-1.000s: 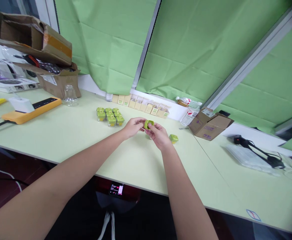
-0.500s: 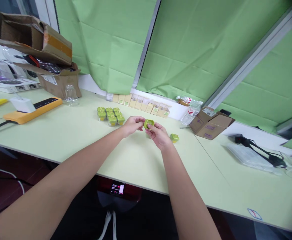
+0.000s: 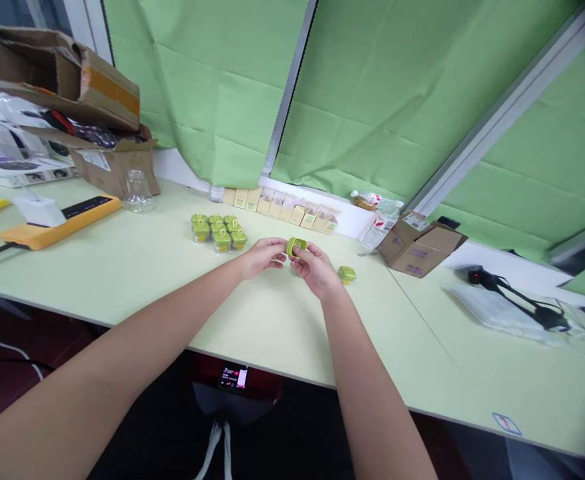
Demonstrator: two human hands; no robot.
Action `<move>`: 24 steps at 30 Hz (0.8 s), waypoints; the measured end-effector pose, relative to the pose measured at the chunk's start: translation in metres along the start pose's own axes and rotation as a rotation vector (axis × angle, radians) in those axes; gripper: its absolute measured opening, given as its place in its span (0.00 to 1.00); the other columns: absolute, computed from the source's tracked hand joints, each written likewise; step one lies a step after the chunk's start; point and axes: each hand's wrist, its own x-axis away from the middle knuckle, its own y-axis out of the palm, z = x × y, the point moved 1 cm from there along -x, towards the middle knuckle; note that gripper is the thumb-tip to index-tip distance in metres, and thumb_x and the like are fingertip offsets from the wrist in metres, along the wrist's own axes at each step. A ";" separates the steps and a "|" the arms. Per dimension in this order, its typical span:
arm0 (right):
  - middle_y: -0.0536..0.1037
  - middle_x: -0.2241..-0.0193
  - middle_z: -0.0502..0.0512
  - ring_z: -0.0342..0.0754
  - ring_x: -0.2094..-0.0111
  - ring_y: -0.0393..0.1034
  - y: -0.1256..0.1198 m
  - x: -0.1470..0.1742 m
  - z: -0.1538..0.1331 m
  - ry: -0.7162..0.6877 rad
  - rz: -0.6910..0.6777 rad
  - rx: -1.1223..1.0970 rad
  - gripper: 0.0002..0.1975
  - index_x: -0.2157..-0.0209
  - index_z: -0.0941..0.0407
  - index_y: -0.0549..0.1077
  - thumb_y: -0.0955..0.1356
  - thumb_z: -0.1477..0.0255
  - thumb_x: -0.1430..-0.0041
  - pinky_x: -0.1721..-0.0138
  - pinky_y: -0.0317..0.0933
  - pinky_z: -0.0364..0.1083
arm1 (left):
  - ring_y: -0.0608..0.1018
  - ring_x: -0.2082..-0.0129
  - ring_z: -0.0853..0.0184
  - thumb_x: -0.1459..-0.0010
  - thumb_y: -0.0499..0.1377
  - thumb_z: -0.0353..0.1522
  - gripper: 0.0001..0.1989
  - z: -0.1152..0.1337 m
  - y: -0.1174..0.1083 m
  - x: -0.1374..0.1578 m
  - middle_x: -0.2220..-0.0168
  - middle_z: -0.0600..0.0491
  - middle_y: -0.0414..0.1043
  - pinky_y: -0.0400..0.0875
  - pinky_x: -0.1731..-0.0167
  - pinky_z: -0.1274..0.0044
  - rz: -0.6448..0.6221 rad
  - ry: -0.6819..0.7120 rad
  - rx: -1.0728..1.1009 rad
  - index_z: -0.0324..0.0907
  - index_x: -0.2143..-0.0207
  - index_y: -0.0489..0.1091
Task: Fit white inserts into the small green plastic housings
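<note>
Above the middle of the table, my right hand [image 3: 317, 272] is closed on a small green square lid [image 3: 297, 247], its hollow inside turned towards me. My left hand [image 3: 262, 257] has its thumb and fingers pinched together at the lid's left edge; its fingertips are partly hidden there. To the left behind my hands stand several small clear containers with green lids [image 3: 219, 228], grouped in rows. One more green-lidded container [image 3: 347, 274] stands just right of my right wrist. Something pale beneath my right fingers is mostly hidden.
Small cardboard boxes [image 3: 285, 208] line the wall at the back. An orange power strip [image 3: 59, 223] and a clear plastic bottle piece [image 3: 137, 193] lie left, by stacked cartons [image 3: 117, 167]. At right are a carton [image 3: 419, 247], plastic bottles [image 3: 378, 230] and a black headset [image 3: 517, 300].
The view has shifted slightly. The lid is tipped a little in my right hand, and my left fingers have opened slightly below its edge.
</note>
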 end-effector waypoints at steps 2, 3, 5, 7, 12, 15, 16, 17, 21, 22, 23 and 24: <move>0.79 0.69 0.49 0.43 0.68 0.74 0.001 0.001 0.000 0.000 0.007 -0.003 0.18 0.64 0.52 0.74 0.78 0.65 0.58 0.64 0.70 0.43 | 0.75 0.69 0.72 0.51 0.68 0.38 0.14 -0.002 -0.001 -0.001 0.66 0.51 0.74 0.71 0.68 0.78 -0.039 -0.008 0.080 0.40 0.63 0.76; 0.79 0.68 0.49 0.44 0.67 0.74 0.001 0.001 0.001 0.001 0.004 0.002 0.19 0.63 0.52 0.74 0.77 0.65 0.58 0.63 0.70 0.43 | 0.76 0.67 0.71 0.51 0.69 0.39 0.15 -0.003 -0.002 -0.002 0.64 0.51 0.75 0.71 0.68 0.77 -0.058 -0.002 0.110 0.41 0.62 0.75; 0.78 0.67 0.49 0.44 0.66 0.74 0.003 0.002 0.002 -0.001 -0.011 0.015 0.19 0.62 0.51 0.73 0.77 0.64 0.58 0.63 0.70 0.44 | 0.77 0.66 0.70 0.51 0.69 0.40 0.17 -0.005 -0.002 -0.003 0.63 0.50 0.75 0.71 0.66 0.77 -0.080 0.006 0.139 0.41 0.61 0.75; 0.78 0.66 0.49 0.44 0.65 0.74 0.004 0.001 0.003 -0.002 -0.020 0.038 0.19 0.61 0.51 0.73 0.76 0.63 0.56 0.63 0.69 0.44 | 0.77 0.66 0.71 0.52 0.70 0.40 0.17 -0.005 -0.002 -0.003 0.63 0.50 0.75 0.70 0.65 0.77 -0.063 0.012 0.125 0.41 0.61 0.76; 0.77 0.62 0.54 0.47 0.67 0.73 -0.004 -0.002 -0.001 -0.175 0.196 0.492 0.18 0.59 0.52 0.73 0.71 0.58 0.50 0.66 0.67 0.47 | 0.77 0.63 0.69 0.53 0.70 0.41 0.18 -0.002 0.000 -0.004 0.62 0.48 0.76 0.70 0.61 0.75 0.078 0.109 0.059 0.37 0.64 0.77; 0.74 0.54 0.62 0.55 0.58 0.72 -0.019 -0.001 -0.005 -0.306 0.465 1.036 0.21 0.55 0.54 0.74 0.69 0.58 0.47 0.58 0.64 0.52 | 0.77 0.62 0.68 0.53 0.70 0.41 0.18 0.001 -0.002 -0.007 0.61 0.47 0.77 0.71 0.59 0.73 0.166 0.169 0.070 0.36 0.66 0.76; 0.73 0.52 0.65 0.57 0.56 0.71 -0.024 0.000 -0.005 -0.246 0.497 1.186 0.21 0.54 0.56 0.74 0.69 0.58 0.46 0.56 0.63 0.53 | 0.77 0.63 0.68 0.52 0.69 0.41 0.17 0.001 -0.003 -0.008 0.62 0.48 0.77 0.71 0.58 0.73 0.188 0.181 0.072 0.36 0.67 0.76; 0.73 0.52 0.67 0.58 0.55 0.71 -0.028 0.000 -0.003 -0.145 0.471 1.302 0.21 0.55 0.57 0.75 0.67 0.58 0.45 0.56 0.62 0.53 | 0.77 0.63 0.68 0.52 0.69 0.41 0.17 0.001 -0.004 -0.009 0.63 0.48 0.76 0.71 0.58 0.72 0.208 0.189 0.068 0.36 0.67 0.75; 0.78 0.63 0.63 0.55 0.59 0.72 -0.031 -0.001 0.004 0.108 0.188 1.455 0.20 0.63 0.57 0.77 0.60 0.59 0.37 0.60 0.61 0.48 | 0.76 0.67 0.69 0.52 0.69 0.42 0.17 -0.001 -0.007 -0.012 0.67 0.49 0.76 0.72 0.58 0.71 0.265 0.202 0.000 0.35 0.70 0.75; 0.79 0.64 0.62 0.54 0.60 0.73 -0.029 -0.001 0.005 0.097 0.156 1.455 0.19 0.62 0.56 0.77 0.60 0.59 0.37 0.61 0.60 0.47 | 0.76 0.68 0.69 0.52 0.69 0.42 0.17 -0.001 -0.008 -0.012 0.68 0.49 0.76 0.72 0.58 0.71 0.271 0.201 -0.014 0.36 0.70 0.75; 0.79 0.64 0.61 0.53 0.61 0.73 -0.026 -0.001 0.006 0.071 0.143 1.454 0.18 0.61 0.55 0.76 0.61 0.59 0.38 0.61 0.60 0.46 | 0.76 0.68 0.68 0.52 0.69 0.42 0.17 -0.002 -0.008 -0.012 0.68 0.49 0.76 0.72 0.59 0.71 0.274 0.200 -0.025 0.36 0.70 0.76; 0.79 0.63 0.60 0.53 0.61 0.72 -0.024 -0.001 0.007 0.043 0.134 1.456 0.17 0.59 0.55 0.76 0.62 0.60 0.39 0.61 0.60 0.46 | 0.76 0.67 0.68 0.52 0.69 0.43 0.17 -0.002 -0.008 -0.012 0.67 0.49 0.76 0.72 0.59 0.71 0.280 0.198 -0.033 0.36 0.70 0.76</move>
